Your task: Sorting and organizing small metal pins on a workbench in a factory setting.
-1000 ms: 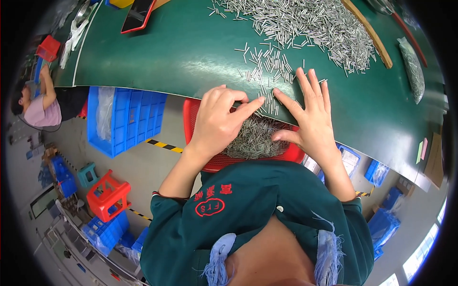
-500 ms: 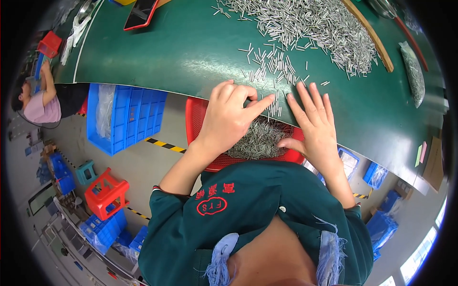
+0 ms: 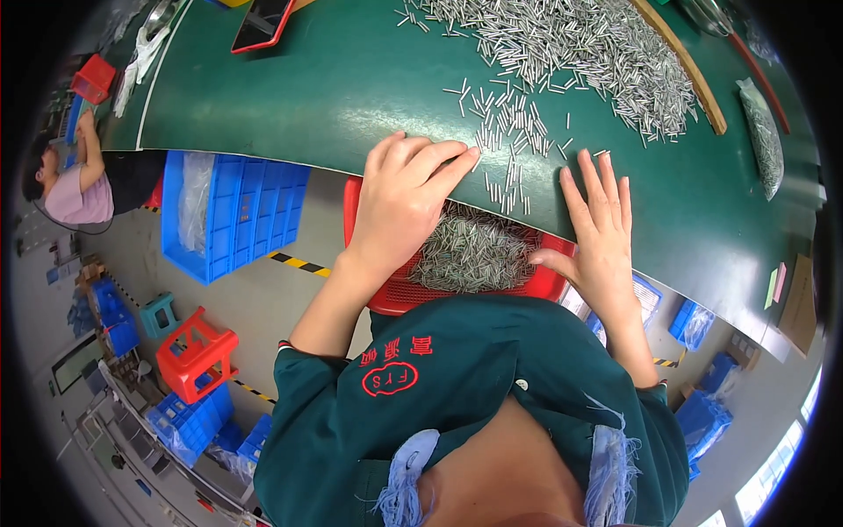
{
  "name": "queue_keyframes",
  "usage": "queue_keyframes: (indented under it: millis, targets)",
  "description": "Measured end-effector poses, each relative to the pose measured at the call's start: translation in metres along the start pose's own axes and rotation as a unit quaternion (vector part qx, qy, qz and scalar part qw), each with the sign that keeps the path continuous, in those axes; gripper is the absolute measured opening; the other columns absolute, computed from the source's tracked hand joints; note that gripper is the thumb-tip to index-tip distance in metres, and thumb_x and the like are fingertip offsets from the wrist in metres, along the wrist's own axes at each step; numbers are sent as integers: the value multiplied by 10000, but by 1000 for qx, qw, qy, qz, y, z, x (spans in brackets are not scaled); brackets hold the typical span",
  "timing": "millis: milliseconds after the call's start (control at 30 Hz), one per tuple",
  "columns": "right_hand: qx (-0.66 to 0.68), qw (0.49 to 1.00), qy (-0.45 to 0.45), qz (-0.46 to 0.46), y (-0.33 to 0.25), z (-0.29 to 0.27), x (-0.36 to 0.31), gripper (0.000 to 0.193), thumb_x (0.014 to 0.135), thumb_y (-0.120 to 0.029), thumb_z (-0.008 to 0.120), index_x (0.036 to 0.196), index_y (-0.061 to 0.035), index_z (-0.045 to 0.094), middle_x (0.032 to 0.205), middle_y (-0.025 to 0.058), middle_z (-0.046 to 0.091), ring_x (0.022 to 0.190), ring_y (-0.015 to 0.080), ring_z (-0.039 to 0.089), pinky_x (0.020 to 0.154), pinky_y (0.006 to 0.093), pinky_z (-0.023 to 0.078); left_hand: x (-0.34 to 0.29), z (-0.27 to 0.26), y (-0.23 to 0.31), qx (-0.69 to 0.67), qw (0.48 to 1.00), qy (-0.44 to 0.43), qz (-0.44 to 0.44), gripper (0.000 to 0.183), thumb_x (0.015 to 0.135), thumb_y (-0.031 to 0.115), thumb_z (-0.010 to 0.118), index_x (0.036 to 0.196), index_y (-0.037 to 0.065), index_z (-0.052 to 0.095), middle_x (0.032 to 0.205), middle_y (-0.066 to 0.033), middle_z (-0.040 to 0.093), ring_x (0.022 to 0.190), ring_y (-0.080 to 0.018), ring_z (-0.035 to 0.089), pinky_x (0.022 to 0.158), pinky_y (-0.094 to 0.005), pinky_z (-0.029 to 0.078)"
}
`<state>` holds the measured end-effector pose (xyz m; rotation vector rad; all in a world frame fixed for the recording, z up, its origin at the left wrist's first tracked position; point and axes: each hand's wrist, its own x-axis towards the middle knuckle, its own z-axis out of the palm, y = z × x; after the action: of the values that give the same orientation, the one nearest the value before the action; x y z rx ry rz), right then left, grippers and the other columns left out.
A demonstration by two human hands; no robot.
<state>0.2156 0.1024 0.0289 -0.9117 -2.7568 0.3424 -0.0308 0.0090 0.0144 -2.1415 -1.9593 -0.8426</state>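
Note:
My left hand (image 3: 406, 195) rests at the table's front edge, left of a small spread of short metal pins (image 3: 507, 189). Its fingers are loosely bent, with thumb and index tips close together beside the pins; I see nothing held. To the right of the same pins, my right hand (image 3: 601, 215) lies with fingers stretched and spread on the green tabletop, its thumb over the edge. Below the edge, between my hands, a red plastic basket (image 3: 399, 294) holds a heap of pins (image 3: 474, 255). More loose pins (image 3: 518, 123) lie just beyond my fingertips.
A large pin pile (image 3: 571, 53) lies at the far right against a wooden strip (image 3: 680, 66). A filled clear bag (image 3: 762, 140) is beyond it. A red-edged phone (image 3: 263, 22) lies far left. Blue crates (image 3: 237, 215) stand left, and a person (image 3: 79, 189) works farther off.
My left hand has moved left and slightly away from me, off the small group of pins. My right hand has shifted a little right, so the pins between my hands show more.

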Motion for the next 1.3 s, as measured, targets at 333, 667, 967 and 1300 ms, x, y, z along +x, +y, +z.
queue_keyframes:
  millis: [333,667,967,1300]
  targets:
    - [33,999,-13,-24,-6,-1,4,979,602,-539,797,1444,-130,510,1557,187,363,1466,395,300,1175,574,245,16,12,-2,-1,1000,18,-5,405,741,37,639,1134,91,722,1084,-4,643,985,-212,583,939,-397,457]
    - [10,1000,-6,-13,-5,2,5,998,601,-565,797,1441,-112,509,1554,193,366,1469,395,294,1175,585,227,22,19,8,-16,1000,21,-3,360,771,77,636,1121,78,719,1079,-7,649,978,-201,593,909,-379,481]
    - [-7,1000,-5,-13,-10,4,9,967,604,-594,775,1452,-209,512,1564,213,329,1454,403,307,1163,585,258,20,14,19,-59,998,1,4,416,780,-4,655,1178,101,715,1145,-16,662,1008,-227,612,922,-386,485]
    - [68,990,-53,-114,7,-13,1,859,649,-619,717,1424,-290,546,1556,153,383,1457,363,332,1184,557,241,-13,-7,27,-161,983,-82,45,310,782,10,658,1076,59,742,1117,-39,694,1048,-225,639,954,-441,520]
